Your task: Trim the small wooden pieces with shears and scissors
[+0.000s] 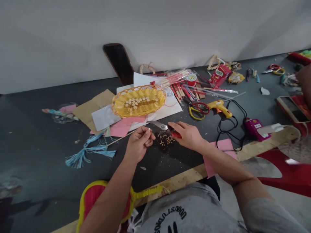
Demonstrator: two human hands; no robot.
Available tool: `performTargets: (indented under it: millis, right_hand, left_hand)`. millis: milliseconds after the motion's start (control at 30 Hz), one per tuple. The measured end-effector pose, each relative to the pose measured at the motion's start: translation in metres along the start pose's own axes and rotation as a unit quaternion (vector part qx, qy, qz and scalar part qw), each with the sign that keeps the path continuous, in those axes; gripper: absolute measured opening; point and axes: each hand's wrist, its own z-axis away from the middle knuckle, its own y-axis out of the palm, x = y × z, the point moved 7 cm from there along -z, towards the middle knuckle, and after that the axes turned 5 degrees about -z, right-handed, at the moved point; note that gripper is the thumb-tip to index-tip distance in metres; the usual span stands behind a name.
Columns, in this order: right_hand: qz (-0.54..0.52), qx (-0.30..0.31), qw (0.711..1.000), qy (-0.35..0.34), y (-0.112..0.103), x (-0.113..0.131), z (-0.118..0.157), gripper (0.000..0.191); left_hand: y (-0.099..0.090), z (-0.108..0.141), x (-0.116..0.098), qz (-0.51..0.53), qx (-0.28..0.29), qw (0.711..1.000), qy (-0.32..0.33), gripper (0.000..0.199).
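My right hand (188,134) is wrapped round the red handles of a pair of scissors (158,125), whose blades point left toward my other hand. A tiny pale piece (149,129) sits pinched between the thumb and finger of my left hand (141,140); its exact kind is too small to make out. Below the blades lies a dark pile with small tan bits (166,139) scattered over it. Just beyond both hands, a yellow woven basket (119,108) holds several small pale pieces (137,102).
Behind the scissors lie a second pair of scissors (198,110) and a yellow glue gun (220,107) with a black cord. A phone (119,61) leans on the wall. Blue tassels (91,150) are at left. A red-and-yellow fan-shaped item (93,195) is under my left forearm. Another person's arm (305,84) shows at right.
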Motion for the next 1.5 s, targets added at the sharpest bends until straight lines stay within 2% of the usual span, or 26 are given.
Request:
performTargets:
  millis: [100, 200, 300, 367, 467, 600, 700, 933, 1067, 1133, 1267, 1400, 1500]
  right_hand:
    - [-0.080, -0.104, 0.989, 0.065, -0.022, -0.016, 0.000, 0.037]
    - [-0.147, -0.224, 0.951, 0.154, -0.046, -0.042, 0.008, 0.027]
    - [-0.170, -0.287, 0.929, 0.160, -0.064, -0.056, 0.012, 0.023]
    - [-0.183, -0.305, 0.921, 0.157, -0.070, -0.059, 0.013, 0.022]
    - [-0.201, -0.261, 0.933, 0.147, -0.064, -0.054, 0.008, 0.022]
    - [-0.161, -0.133, 0.978, 0.024, -0.037, -0.021, -0.003, 0.006]
    - [-0.078, -0.074, 0.994, -0.022, -0.020, -0.009, -0.005, 0.013]
    - [0.082, -0.001, 0.997, 0.005, -0.012, -0.012, -0.002, 0.019]
    - [0.160, 0.012, 0.986, 0.039, -0.012, -0.016, -0.002, 0.019]
    - [0.155, 0.025, 0.987, 0.042, -0.011, -0.015, -0.001, 0.017]
    - [0.091, 0.052, 0.994, 0.020, -0.012, -0.012, -0.007, 0.028]
    - [0.031, 0.032, 0.999, 0.018, -0.026, -0.023, -0.044, 0.022]
    - [-0.002, 0.029, 0.997, 0.078, -0.026, -0.046, -0.089, 0.028]
  left_hand:
    - [0.000, 0.000, 0.000, 0.004, -0.005, 1.000, 0.001, 0.037]
    - [-0.001, 0.000, 0.001, 0.001, -0.006, 1.000, -0.001, 0.037]
    - [-0.002, 0.000, 0.002, -0.003, -0.005, 1.000, -0.001, 0.037]
    - [-0.002, -0.001, 0.002, -0.005, -0.006, 1.000, 0.000, 0.036]
    - [-0.002, -0.001, 0.002, -0.007, -0.004, 1.000, 0.000, 0.035]
    - [-0.002, -0.001, 0.003, -0.010, -0.004, 1.000, -0.002, 0.035]
    - [-0.004, -0.001, 0.003, -0.009, -0.012, 1.000, -0.003, 0.035]
    - [-0.008, -0.002, -0.001, 0.027, -0.044, 0.999, -0.003, 0.037]
    - [-0.013, -0.003, -0.005, 0.041, -0.065, 0.997, 0.021, 0.034]
    - [-0.017, -0.004, -0.008, 0.050, -0.072, 0.996, 0.033, 0.034]
    - [-0.024, -0.009, -0.014, 0.068, -0.074, 0.993, 0.060, 0.037]
    - [-0.032, -0.013, -0.015, 0.080, -0.092, 0.990, 0.077, 0.037]
    - [-0.035, -0.015, -0.013, 0.089, -0.099, 0.989, 0.070, 0.037]
